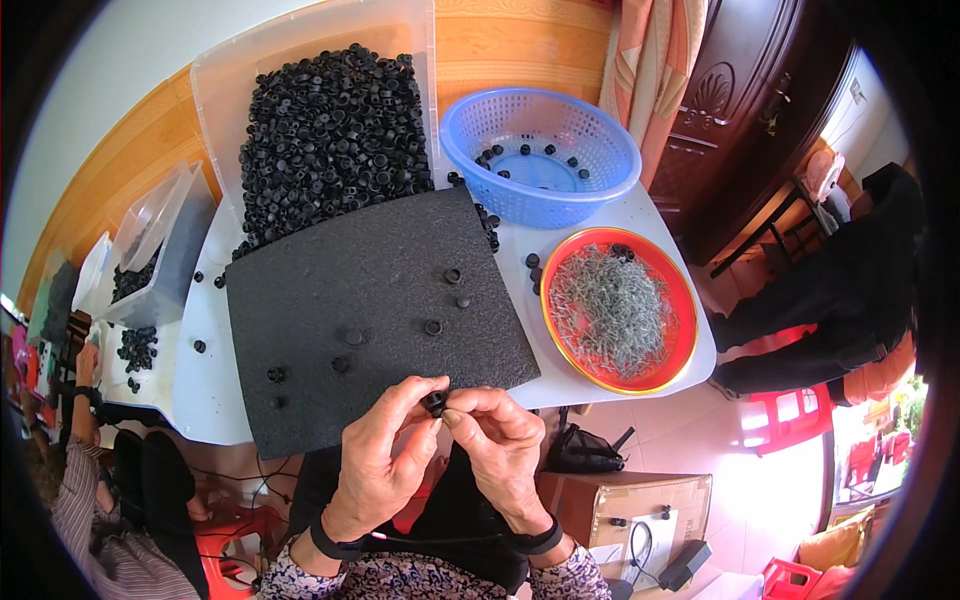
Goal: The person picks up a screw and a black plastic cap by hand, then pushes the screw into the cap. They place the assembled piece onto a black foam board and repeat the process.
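Observation:
Near the front edge of a black foam mat [330, 290], my left hand [385, 440] and my right hand [495, 440] meet. Between their fingertips they pinch a small round black plastic part [434, 402]. Both hands are closed on it, and its far details are too small to make out. On the mat beyond lie several loose black caps, among them one cap [433, 327] just ahead of my fingers and another cap [276, 374] to the left. A black band circles each wrist.
A clear bin [430, 60] heaped with black parts stands at the back. Right of it are a blue perforated basket [610, 195] and a red tray [685, 340] of thin clear pieces. A cardboard box [650, 490] sits below right. Other people are at left and right.

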{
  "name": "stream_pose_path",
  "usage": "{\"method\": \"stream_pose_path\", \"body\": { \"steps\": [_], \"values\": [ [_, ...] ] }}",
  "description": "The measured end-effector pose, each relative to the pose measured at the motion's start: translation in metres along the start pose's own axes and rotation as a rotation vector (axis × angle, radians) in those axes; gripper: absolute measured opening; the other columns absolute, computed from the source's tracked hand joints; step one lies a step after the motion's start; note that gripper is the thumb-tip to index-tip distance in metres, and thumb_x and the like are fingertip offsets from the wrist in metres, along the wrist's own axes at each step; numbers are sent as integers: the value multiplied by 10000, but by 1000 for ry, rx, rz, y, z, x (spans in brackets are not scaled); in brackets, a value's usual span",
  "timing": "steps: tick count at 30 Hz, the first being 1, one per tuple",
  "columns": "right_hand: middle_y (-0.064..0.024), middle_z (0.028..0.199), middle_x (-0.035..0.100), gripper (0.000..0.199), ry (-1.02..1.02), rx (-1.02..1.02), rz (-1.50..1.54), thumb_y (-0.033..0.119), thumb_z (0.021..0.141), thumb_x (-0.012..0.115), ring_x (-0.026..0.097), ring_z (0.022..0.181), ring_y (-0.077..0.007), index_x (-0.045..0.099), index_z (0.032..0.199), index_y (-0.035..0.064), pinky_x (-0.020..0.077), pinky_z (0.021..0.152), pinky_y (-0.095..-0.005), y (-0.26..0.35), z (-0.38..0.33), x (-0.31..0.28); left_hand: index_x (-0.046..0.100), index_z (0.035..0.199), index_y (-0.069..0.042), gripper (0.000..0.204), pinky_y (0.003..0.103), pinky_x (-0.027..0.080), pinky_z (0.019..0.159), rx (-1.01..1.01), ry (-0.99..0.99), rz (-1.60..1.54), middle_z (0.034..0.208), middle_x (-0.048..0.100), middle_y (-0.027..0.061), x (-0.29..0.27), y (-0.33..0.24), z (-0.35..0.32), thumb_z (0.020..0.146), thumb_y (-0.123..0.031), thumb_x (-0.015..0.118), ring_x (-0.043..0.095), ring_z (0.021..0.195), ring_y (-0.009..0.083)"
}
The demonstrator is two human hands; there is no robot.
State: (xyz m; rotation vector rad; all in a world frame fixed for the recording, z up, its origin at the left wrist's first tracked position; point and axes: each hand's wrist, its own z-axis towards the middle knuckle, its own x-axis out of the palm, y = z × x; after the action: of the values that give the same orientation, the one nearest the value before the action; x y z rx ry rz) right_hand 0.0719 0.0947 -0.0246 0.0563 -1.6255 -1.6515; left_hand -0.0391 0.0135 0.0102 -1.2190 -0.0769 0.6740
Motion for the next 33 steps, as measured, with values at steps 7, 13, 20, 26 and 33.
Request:
{"method": "stream_pose_path", "body": {
  "steps": [7,13,20,26,33],
  "values": [
    [-53,981,673,112,4,-17,21,-43,905,644,616,908,-110,655,1015,-23,498,828,-250,-3,0,-3,496,1281,42,354,283,530,872,1,19,34,1203,633,185,2,-1,1,929,54,533,655,1019,180],
    [-46,969,669,112,7,-8,-13,-39,907,643,613,903,-104,655,1017,-19,498,826,-246,-3,1,-3,544,1211,34,321,301,548,775,18,-37,67,1113,671,168,5,-4,5,892,67,559,690,879,206],
    [-49,971,658,134,-14,-49,-27,-50,903,640,608,896,-103,657,1032,-16,494,810,-243,-10,-1,-5,544,1213,28,323,314,552,792,30,-38,68,1110,673,177,10,-1,4,892,66,557,700,922,246],
    [-62,984,651,174,-9,-136,-147,-72,889,642,606,902,-113,659,1055,-20,490,809,-244,-8,-1,-6,546,1214,24,323,320,553,818,-3,-38,39,1113,669,181,10,-5,4,893,65,559,696,960,252],
    [-61,992,646,189,-39,-70,-49,-80,888,639,602,903,-114,650,1069,-27,488,809,-242,-4,-3,-3,543,1220,21,334,326,555,829,44,-19,132,1119,667,180,10,-5,5,889,62,567,693,980,276]
  ]
}}
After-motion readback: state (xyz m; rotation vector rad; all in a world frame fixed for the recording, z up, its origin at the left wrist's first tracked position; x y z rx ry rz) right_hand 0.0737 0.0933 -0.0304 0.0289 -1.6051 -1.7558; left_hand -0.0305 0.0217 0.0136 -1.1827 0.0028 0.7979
